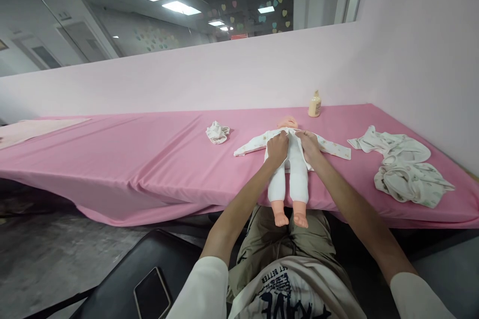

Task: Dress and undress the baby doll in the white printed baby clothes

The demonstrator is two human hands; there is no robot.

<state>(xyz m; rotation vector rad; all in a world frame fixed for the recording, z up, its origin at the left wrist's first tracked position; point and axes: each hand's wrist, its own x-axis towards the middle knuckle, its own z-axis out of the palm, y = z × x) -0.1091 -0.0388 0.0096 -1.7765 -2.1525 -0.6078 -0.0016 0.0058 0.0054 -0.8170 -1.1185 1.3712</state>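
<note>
A baby doll (289,179) lies on its back on the pink table (149,159), feet hanging over the near edge. It wears white trousers and an open white patterned top (333,148) with the sleeves spread out sideways. My left hand (277,148) is closed on the left front edge of the top over the doll's chest. My right hand (307,142) pinches the right front edge beside it. The two hands nearly touch above the doll's chest.
A small crumpled white cloth (217,132) lies left of the doll. A heap of white baby clothes (404,164) lies to the right. A cream bottle (315,104) stands by the pink back wall. A phone (152,293) rests on a black seat below.
</note>
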